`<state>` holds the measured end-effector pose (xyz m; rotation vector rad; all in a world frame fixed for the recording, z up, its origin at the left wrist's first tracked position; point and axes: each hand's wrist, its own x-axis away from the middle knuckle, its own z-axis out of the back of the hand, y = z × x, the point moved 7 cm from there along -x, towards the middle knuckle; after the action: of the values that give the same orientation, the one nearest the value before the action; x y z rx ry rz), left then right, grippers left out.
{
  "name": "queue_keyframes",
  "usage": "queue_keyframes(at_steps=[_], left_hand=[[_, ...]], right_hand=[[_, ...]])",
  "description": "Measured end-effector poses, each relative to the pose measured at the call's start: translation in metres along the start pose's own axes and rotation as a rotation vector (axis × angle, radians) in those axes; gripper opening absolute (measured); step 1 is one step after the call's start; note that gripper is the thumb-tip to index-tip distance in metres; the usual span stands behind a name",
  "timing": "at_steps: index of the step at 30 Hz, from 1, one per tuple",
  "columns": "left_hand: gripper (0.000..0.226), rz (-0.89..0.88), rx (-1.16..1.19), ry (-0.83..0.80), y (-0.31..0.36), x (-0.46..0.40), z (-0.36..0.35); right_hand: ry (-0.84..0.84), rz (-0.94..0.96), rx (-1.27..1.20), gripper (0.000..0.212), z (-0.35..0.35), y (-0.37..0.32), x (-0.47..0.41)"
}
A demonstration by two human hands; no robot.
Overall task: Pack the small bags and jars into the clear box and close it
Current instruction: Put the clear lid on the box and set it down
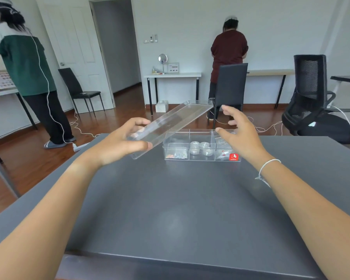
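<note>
My left hand [121, 142] grips one end of the clear lid [170, 126], thumb under and fingers curled over, holding it tilted above the counter [170, 209]. My right hand [238, 136] hovers with fingers spread, holding nothing, over the right end of the clear box [200, 146]. The box sits near the counter's far edge, jars [202, 148] in its middle compartment, small bags [175, 155] in the left.

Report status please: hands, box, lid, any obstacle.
Left hand grips lid, tilted above box. Right hand open, reaching toward lid's far end. Jars and bags inside; box not yet closed. No obstacle seen.
</note>
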<state>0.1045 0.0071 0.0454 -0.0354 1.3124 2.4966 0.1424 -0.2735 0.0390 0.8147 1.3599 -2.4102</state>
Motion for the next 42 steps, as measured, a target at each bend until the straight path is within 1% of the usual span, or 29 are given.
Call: queue_keyframes(at_steps=[2,5,9,11,13,15,18,22,24,25,28,29,32,35,38,40,42], left_hand=[[0.061,-0.016,-0.019,-0.052,0.006,-0.005,-0.007],[0.063,-0.026,-0.044,-0.119,0.01,-0.007,-0.015],[0.063,-0.044,-0.047,-0.185,0.009,-0.014,-0.022],[0.061,-0.057,-0.031,-0.22,0.018,-0.031,-0.036],[0.057,-0.054,0.005,-0.191,0.019,-0.035,-0.034],[0.05,-0.059,0.091,-0.152,0.018,-0.039,-0.031],[0.034,-0.065,0.323,-0.06,0.017,-0.045,-0.029],[0.051,-0.005,0.581,0.066,0.006,-0.052,-0.027],[0.048,-0.002,0.654,0.117,0.0,-0.053,-0.028],[0.042,-0.012,0.672,0.145,-0.003,-0.053,-0.029],[0.018,-0.054,0.681,0.233,-0.008,-0.053,-0.028],[0.019,-0.067,0.675,0.259,-0.01,-0.053,-0.027],[0.034,-0.095,0.622,0.311,-0.014,-0.052,-0.028],[0.045,-0.064,0.541,0.342,-0.019,-0.052,-0.032],[0.048,-0.061,0.486,0.364,-0.02,-0.052,-0.035],[0.05,-0.106,0.479,0.367,-0.016,-0.051,-0.035],[0.053,-0.147,0.489,0.385,-0.013,-0.05,-0.034]], right_hand=[[0.011,-0.001,-0.045,0.061,0.006,0.001,-0.001],[0.004,0.026,-0.107,0.059,0.008,-0.002,0.0],[-0.006,0.056,-0.119,0.042,0.008,-0.008,0.002],[0.028,0.054,-0.123,0.033,0.024,0.002,0.001],[0.031,0.043,-0.14,0.027,0.025,0.004,0.0],[0.04,0.019,-0.168,0.022,0.026,0.006,-0.001],[0.072,-0.005,-0.189,0.017,0.029,0.01,-0.003],[0.119,-0.041,-0.262,0.015,0.034,0.017,-0.004],[0.134,-0.065,-0.281,0.016,0.036,0.019,-0.005],[0.14,-0.081,-0.299,0.016,0.037,0.021,-0.005],[0.159,-0.13,-0.35,0.012,0.038,0.024,-0.005],[0.167,-0.144,-0.352,0.011,0.039,0.026,-0.005],[0.194,-0.174,-0.328,0.015,0.04,0.028,-0.006],[0.215,-0.206,-0.332,0.02,0.041,0.03,-0.005],[0.25,-0.214,-0.321,0.019,0.044,0.03,-0.006],[0.273,-0.198,-0.321,0.018,0.046,0.027,-0.006],[0.288,-0.18,-0.32,0.022,0.047,0.022,-0.006]])
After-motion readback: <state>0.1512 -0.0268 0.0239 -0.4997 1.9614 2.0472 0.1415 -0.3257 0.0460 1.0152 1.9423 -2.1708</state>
